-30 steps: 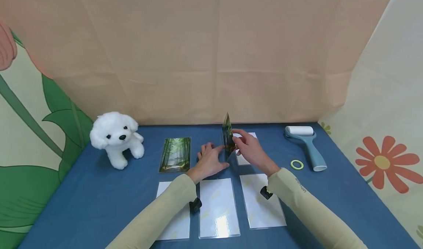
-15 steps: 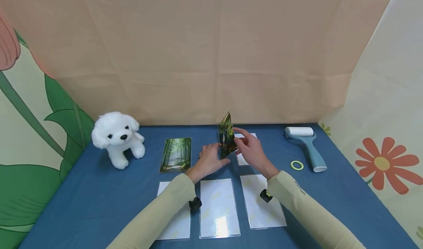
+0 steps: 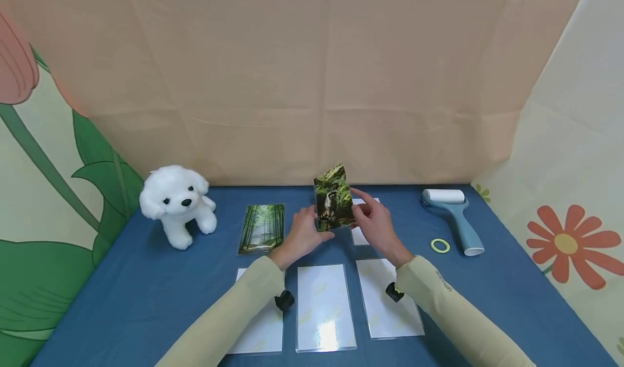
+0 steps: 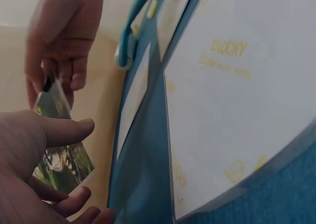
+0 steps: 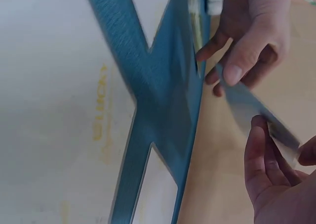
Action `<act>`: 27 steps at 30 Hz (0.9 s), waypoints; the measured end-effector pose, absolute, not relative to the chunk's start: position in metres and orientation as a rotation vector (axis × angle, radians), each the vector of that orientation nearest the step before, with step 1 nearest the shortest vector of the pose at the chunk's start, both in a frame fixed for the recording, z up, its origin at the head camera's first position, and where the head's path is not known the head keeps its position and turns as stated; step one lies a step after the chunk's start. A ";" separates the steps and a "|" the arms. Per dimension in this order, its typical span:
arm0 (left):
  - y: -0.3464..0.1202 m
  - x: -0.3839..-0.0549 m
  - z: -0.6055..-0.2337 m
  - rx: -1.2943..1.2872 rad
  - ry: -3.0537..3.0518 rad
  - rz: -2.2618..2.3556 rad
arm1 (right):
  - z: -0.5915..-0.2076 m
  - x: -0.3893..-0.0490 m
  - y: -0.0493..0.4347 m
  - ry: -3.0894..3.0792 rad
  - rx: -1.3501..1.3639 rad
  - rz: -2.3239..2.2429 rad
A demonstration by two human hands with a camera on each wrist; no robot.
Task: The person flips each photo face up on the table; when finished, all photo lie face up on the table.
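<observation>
A laminated photo card (image 3: pixel 333 198) showing a black-and-white animal among green foliage is held tilted up above the blue table. My right hand (image 3: pixel 374 221) pinches its right edge between thumb and fingers, also seen in the right wrist view. At the opposite edge, my left hand (image 3: pixel 303 231) has its thumb and fingers about the card; in the left wrist view the thumb (image 4: pixel 69 131) lies across in front of the card. A forest photo card (image 3: pixel 262 229) lies face up left of the left hand. Partly behind the right hand lies a white-backed card (image 3: pixel 359 237).
Three white-backed cards lie in the front row: left (image 3: pixel 260 329), middle (image 3: pixel 325 307) and right (image 3: pixel 390 313); forearms overlap the outer two. A white plush dog (image 3: pixel 177 204) stands at left. At right are a blue-handled lint roller (image 3: pixel 463 223) and a yellow-green ring (image 3: pixel 440 246).
The photo card, edge-on earlier, has turned so its picture faces the head camera. Both hands turned with it, the left shifting slightly left and the right slightly right.
</observation>
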State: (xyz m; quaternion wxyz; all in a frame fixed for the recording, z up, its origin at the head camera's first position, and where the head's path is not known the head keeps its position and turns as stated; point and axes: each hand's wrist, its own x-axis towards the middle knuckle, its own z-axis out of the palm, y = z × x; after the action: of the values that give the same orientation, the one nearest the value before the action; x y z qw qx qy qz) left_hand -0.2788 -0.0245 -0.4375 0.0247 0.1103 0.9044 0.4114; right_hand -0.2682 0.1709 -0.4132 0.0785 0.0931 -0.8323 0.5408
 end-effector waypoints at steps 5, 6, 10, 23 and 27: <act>-0.030 -0.278 -0.433 0.320 2.819 1.247 | -0.414 -0.266 0.173 -2.527 0.285 1.557; -0.030 -0.277 -0.432 0.321 2.825 1.242 | -0.414 -0.266 0.173 -2.533 0.285 1.553; -0.033 -0.276 -0.430 0.325 2.864 1.210 | -0.415 -0.265 0.173 -2.566 0.263 1.511; -0.035 -0.270 -0.428 0.368 3.015 1.086 | -0.421 -0.266 0.173 -2.622 0.292 1.255; -0.038 -0.267 -0.429 0.384 3.048 1.032 | -0.422 -0.266 0.170 -2.650 0.348 1.144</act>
State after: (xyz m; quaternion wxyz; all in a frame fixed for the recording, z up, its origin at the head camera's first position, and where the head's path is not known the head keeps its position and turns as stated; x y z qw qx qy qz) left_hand -0.2673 -0.0376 -0.4287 -0.0494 0.1185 0.9393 0.3181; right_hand -0.2662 0.1700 -0.4221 0.1167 0.1190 -0.9053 0.3908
